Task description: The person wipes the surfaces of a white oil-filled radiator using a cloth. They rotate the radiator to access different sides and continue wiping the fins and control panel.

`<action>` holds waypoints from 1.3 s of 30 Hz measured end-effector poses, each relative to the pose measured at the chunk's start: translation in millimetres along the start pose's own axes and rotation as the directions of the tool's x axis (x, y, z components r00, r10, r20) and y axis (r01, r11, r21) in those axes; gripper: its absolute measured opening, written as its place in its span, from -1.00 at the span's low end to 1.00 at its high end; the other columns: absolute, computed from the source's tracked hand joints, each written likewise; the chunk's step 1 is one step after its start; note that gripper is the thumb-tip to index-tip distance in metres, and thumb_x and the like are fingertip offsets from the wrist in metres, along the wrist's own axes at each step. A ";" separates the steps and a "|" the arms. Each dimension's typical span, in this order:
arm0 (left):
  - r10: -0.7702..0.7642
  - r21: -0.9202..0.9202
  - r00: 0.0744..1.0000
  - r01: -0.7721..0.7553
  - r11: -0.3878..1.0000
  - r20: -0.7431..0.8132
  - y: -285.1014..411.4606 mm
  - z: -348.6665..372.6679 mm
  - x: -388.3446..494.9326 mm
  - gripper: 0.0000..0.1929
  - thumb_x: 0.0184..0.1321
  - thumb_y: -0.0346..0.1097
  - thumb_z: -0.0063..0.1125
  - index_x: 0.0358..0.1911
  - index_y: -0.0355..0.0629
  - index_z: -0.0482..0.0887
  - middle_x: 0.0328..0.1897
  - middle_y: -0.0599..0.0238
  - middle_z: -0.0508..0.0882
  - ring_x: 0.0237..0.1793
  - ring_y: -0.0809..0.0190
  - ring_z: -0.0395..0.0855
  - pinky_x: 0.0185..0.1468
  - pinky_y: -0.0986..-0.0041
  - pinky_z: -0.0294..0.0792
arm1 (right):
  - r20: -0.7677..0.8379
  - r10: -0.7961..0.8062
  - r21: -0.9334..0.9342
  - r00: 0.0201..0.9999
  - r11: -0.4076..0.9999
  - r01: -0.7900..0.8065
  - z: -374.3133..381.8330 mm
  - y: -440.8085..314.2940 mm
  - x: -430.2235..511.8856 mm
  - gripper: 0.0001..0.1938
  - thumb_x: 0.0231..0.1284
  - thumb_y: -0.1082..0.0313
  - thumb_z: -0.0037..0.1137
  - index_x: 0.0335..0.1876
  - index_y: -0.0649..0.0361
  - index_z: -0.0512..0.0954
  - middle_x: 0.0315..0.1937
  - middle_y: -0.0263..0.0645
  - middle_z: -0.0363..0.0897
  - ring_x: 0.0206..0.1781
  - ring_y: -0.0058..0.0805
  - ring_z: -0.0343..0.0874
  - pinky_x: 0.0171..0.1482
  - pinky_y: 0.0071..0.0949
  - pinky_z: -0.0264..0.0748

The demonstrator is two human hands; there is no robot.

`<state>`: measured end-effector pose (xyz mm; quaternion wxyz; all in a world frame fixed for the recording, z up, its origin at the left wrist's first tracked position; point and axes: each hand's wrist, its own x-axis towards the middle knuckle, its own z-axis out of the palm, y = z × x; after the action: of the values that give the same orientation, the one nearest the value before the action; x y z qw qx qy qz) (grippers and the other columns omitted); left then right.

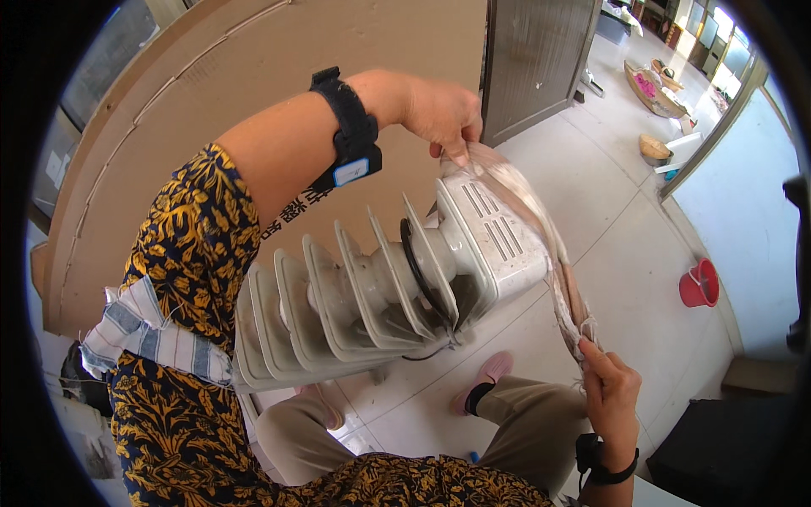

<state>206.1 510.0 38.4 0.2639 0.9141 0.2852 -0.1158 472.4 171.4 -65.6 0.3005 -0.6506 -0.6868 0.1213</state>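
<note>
A white oil-filled radiator [355, 298] with several fins stands between the person's legs, its vented end housing [491, 234] facing right. A long twisted cloth strip [538, 215], whitish and brown, wraps over and down the outer side of that housing. At the housing's far top corner my left hand [447, 120] pinches one end of the cloth. My right hand [608, 380] grips the frayed lower end, off to the right near the knee. A black cable [415, 272] loops between the fins. Beside my left sleeve, a striped cloth [158, 336] lies over the radiator's near end.
A large cardboard sheet [380, 38] rises behind the radiator, next to a brown door panel [538, 63]. A red bucket [699, 282] stands at right on the tiled floor. Baskets [656, 92] are farther back. A black box-like object [716, 450] is at lower right.
</note>
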 end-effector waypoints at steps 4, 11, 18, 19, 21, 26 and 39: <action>-0.108 0.101 0.994 0.110 0.989 -0.017 -4.0 7.3 0.8 -0.79 0.15 -0.29 0.30 -0.23 -0.29 0.75 -0.45 0.20 0.73 -0.42 0.27 0.67 -0.28 0.36 0.47 | -0.065 0.011 0.064 0.998 0.998 -0.007 -10.6 -2.4 4.8 -0.60 0.19 0.62 0.08 0.14 0.14 0.61 -0.57 -0.12 0.44 -0.58 -0.33 0.42 -0.47 -0.39 0.35; -0.278 0.165 0.959 0.284 0.945 -0.059 -35.1 6.8 -14.2 -0.78 0.14 -0.33 0.25 -0.18 -0.26 0.74 -0.41 0.17 0.74 -0.43 0.20 0.68 -0.28 0.33 0.50 | -0.141 -0.331 0.102 0.933 0.933 0.346 -9.1 -47.1 48.2 -0.61 0.21 0.58 0.07 0.19 0.38 0.52 -0.49 -0.09 0.51 -0.53 -0.28 0.49 -0.42 -0.41 0.39; -0.170 0.186 0.736 0.375 0.908 -0.655 -31.7 -16.2 -83.4 -0.73 0.17 -0.26 0.17 -0.13 -0.25 0.71 -0.29 0.09 0.73 -0.27 0.16 0.70 -0.12 0.36 0.51 | -0.400 -0.161 0.292 0.902 0.911 0.292 -17.3 -41.4 90.6 -0.64 0.28 0.52 0.03 0.18 0.38 0.51 -0.29 -0.11 0.61 -0.35 -0.46 0.52 -0.24 -0.48 0.46; -0.134 0.191 0.678 0.383 0.904 -0.723 -23.0 -13.5 -100.6 -0.70 0.19 -0.23 0.15 -0.10 -0.25 0.71 -0.24 0.07 0.73 -0.21 0.16 0.71 -0.07 0.37 0.50 | -0.389 -0.236 0.266 0.891 0.897 0.354 -19.0 -36.7 92.5 -0.66 0.28 0.52 0.04 0.16 0.37 0.52 -0.28 -0.13 0.60 -0.33 -0.46 0.53 -0.22 -0.49 0.46; -0.228 -0.109 0.578 0.234 0.966 -0.784 -5.2 5.7 -139.5 -0.70 0.20 -0.25 0.09 -0.11 -0.30 0.68 -0.25 0.15 0.71 -0.17 0.23 0.65 -0.06 0.43 0.47 | -0.329 -0.343 0.197 0.880 0.886 0.419 -15.9 -30.5 98.0 -0.69 0.28 0.52 0.04 0.12 0.34 0.53 -0.26 -0.16 0.58 -0.28 -0.46 0.53 -0.16 -0.52 0.46; -0.174 -0.239 0.234 -0.282 0.929 -0.956 120.9 61.9 -263.4 -0.67 0.14 -0.14 0.16 -0.19 -0.29 0.62 -0.24 0.35 0.65 -0.22 0.37 0.57 -0.13 0.51 0.42 | -0.233 -0.398 0.395 0.887 0.795 0.460 -16.7 -37.4 104.8 -0.75 0.24 0.53 0.07 0.02 0.30 0.57 -0.10 -0.20 0.49 -0.11 -0.44 0.50 -0.03 -0.52 0.45; 0.054 0.132 0.539 0.108 0.985 -0.841 186.9 294.8 -256.3 -0.72 -0.34 -0.39 0.40 -0.49 -0.19 0.57 -0.13 0.15 0.66 0.03 0.03 0.60 0.23 0.04 0.40 | -0.243 -0.358 -0.370 0.901 0.893 0.255 9.2 -54.7 94.8 -0.72 0.36 0.44 0.02 0.11 0.07 0.64 -0.11 -0.27 0.44 -0.07 -0.44 0.48 -0.03 -0.44 0.43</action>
<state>89.2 99.9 -36.8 0.0147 0.8715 0.3800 0.3097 424.8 258.3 -18.2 0.3055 -0.5842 -0.7375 -0.1467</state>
